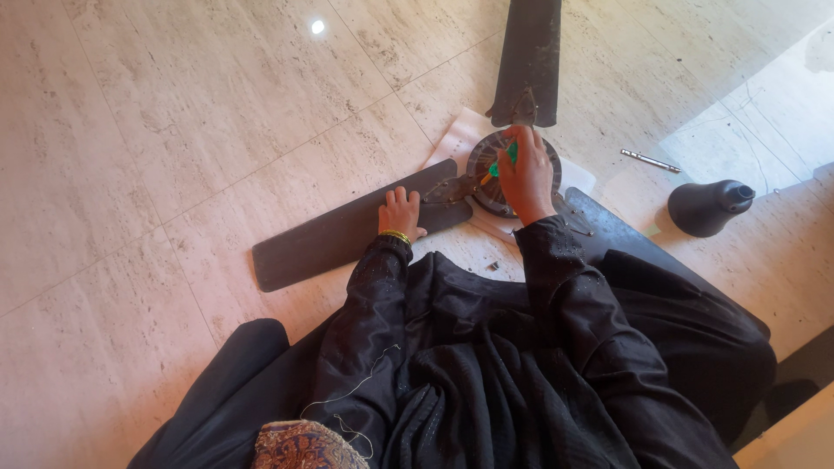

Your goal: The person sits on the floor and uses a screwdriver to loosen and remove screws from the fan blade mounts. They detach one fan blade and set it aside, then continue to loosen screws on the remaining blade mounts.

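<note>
A dark ceiling fan is lying flat on the pale tiled floor (156, 130) in the upper centre of the frame, with its round motor hub (486, 169) resting on a white paper sheet (456, 130). Three blades are radiating from the hub. The left blade (347, 230) is running with its long axis from the hub down toward the lower left, its squared tip pointing to the left edge of the frame. The top blade (530, 52) is running almost straight up and passing out of the top edge. The right blade (625, 239) is running down toward the lower right and is lying partly under the person's black clothing. The left hand (400, 213), wearing a gold bangle (396, 234), is pressing flat on the left blade near its root, fingers spread and close together on the surface. The right hand (524, 174) is closed around a green-handled screwdriver (502, 161) over the hub; the tool's long axis is slanting from upper right to lower left, and its tip is hidden against the hub. A dark bell-shaped cover (708, 207) is lying on its side at the right, its narrow neck pointing right. A slim metal rod (650, 161) is lying above it, well apart from the hub, slanting slightly down to the right. A small screw (493, 266) is lying on the floor just below the hub.
</note>
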